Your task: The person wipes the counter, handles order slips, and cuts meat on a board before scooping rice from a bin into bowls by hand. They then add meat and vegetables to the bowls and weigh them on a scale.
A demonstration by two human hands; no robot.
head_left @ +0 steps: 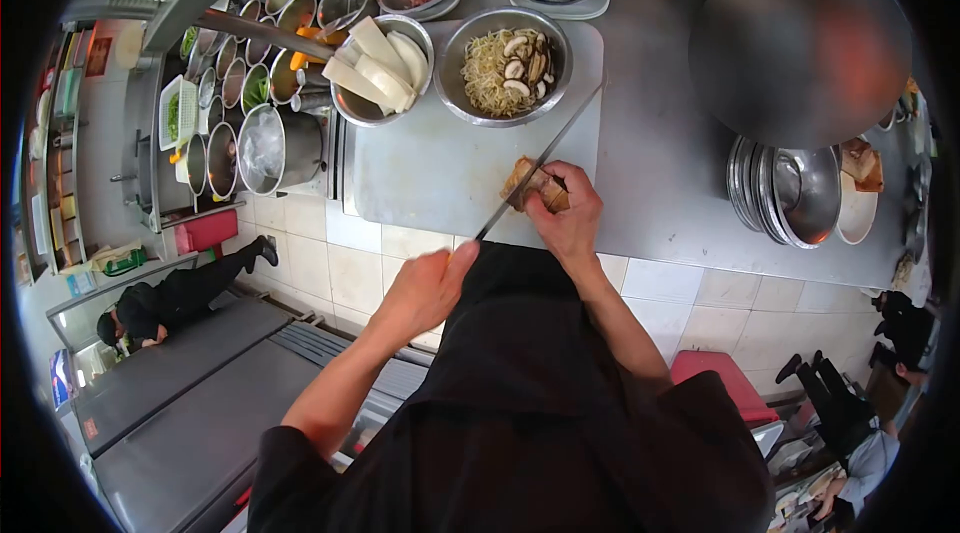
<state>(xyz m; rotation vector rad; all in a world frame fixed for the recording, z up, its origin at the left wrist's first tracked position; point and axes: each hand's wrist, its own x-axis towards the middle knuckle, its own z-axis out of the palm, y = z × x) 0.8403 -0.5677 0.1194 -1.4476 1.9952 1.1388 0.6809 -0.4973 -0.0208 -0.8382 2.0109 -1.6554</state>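
This is a commercial kitchen, most likely a restaurant's. Beyond the left hand (425, 288), rows of round metal containers (297, 13), some holding greens, sit close together beside a big pot (302, 148). Steel bowls (563, 45) of ingredients stand past the right hand (570, 213), and more are stacked to its right on a long metal counter (650, 203). Below are floor tiles (357, 276); dark-clothed people (190, 308) appear well out to either side.

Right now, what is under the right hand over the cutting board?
Under the right hand is a browned food piece on the cutting board. Its left end shows; fingers and knife hide other parts, and the board directly beneath is covered.
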